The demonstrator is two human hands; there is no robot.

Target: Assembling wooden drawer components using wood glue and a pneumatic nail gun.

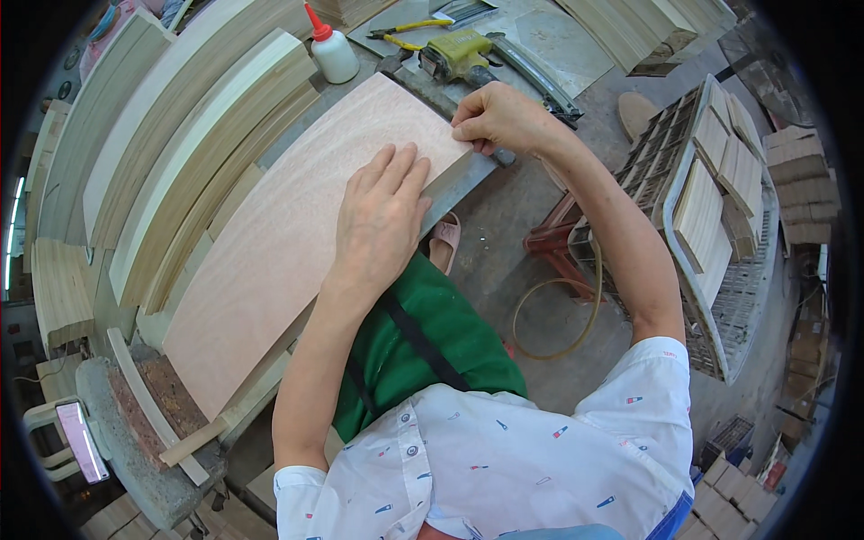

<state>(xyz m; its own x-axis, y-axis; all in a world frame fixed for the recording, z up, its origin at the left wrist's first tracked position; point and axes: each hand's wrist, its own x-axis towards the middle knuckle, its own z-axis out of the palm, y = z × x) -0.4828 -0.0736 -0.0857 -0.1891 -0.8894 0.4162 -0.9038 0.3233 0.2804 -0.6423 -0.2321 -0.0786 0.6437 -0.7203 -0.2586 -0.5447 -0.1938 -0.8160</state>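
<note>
A broad, pale pinkish wooden panel (288, 207) with a curved far edge lies slantwise across the bench in front of me. My left hand (382, 211) rests flat on its face, fingers stretched out and close to the right side. At the panel's far right edge my right hand (495, 121) is closed in a pinch, thumb and forefinger together against the edge. Whatever those fingertips hold, if anything, is too small to make out. Just beyond the right hand lies a yellow-green nail gun (459, 56). A white glue bottle (336, 56) with a red nozzle stands past the panel's far end.
Curved wooden pieces (216, 153) are stacked left of the panel. Yellow-handled pliers (409, 36) lie at the back. On the right, a grey plastic crate (720, 333) holds wood blocks, near a red stool (562, 238) and a looped hose (517, 333). A phone (81, 441) stands at lower left.
</note>
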